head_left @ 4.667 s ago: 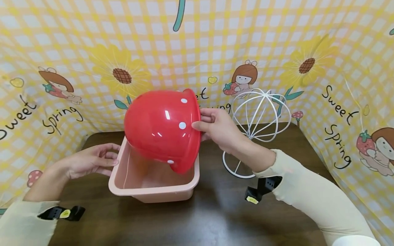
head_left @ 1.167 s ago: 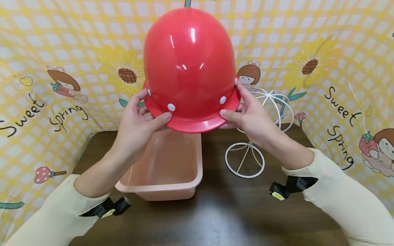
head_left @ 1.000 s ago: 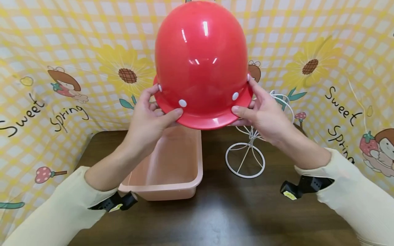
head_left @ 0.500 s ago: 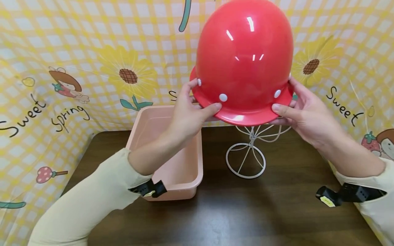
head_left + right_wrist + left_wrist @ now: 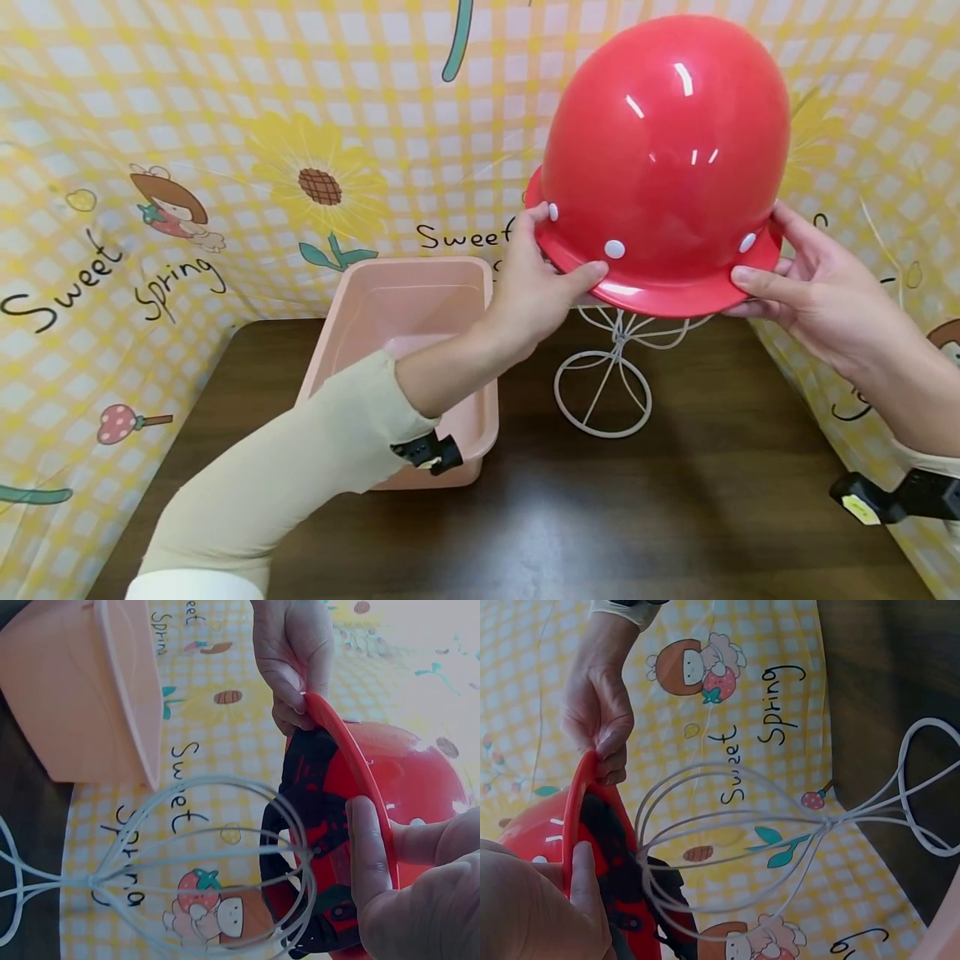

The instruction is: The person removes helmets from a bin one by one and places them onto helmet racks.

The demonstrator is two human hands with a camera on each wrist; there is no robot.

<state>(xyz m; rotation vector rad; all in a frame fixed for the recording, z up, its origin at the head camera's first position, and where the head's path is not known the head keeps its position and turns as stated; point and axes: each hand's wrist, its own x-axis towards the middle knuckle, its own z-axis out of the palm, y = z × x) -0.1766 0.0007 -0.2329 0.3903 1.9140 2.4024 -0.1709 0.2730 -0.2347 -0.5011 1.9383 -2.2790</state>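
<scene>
Holding a red hard hat (image 5: 667, 150) up over a white wire stand (image 5: 619, 335) is a two-hander here: the left hand (image 5: 536, 287) and right hand (image 5: 832, 292) both have fingers clamped on the brim (image 5: 667, 302), thumbs on top, others tucked under. My guess is gripping both sides keeps it steady and dome-up, so the open side faces the stand. The hat's well off the surface (image 5: 637, 517); the wrist views put the stand's rounded top right by the opening, but honestly I can't tell if they're touching. Inside the shell there's black strapping (image 5: 315, 765). Containers: the pink bin (image 5: 420, 293) sits left of the stand, bare inner walls showing, with the left forearm (image 5: 450, 375) blocking part of its inside.
</scene>
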